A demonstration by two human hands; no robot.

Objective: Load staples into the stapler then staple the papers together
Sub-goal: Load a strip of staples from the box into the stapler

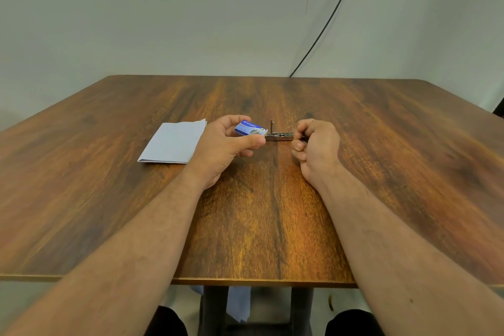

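Note:
My left hand (229, 142) holds a small blue staple box (251, 128) between thumb and fingers, just above the table. Right of the box lies a metal stapler (279, 135), its silver magazine exposed and a thin metal part standing upright at its left end. My right hand (316, 144) is closed around the stapler's right end, which is hidden in the fist. A stack of white papers (174, 142) lies flat on the table, left of my left hand.
The wooden table (272, 213) stretches wide around the objects, with its near edge at the bottom. A black cable (327, 22) runs down the pale wall behind the table's far edge. Table legs and my knees show below.

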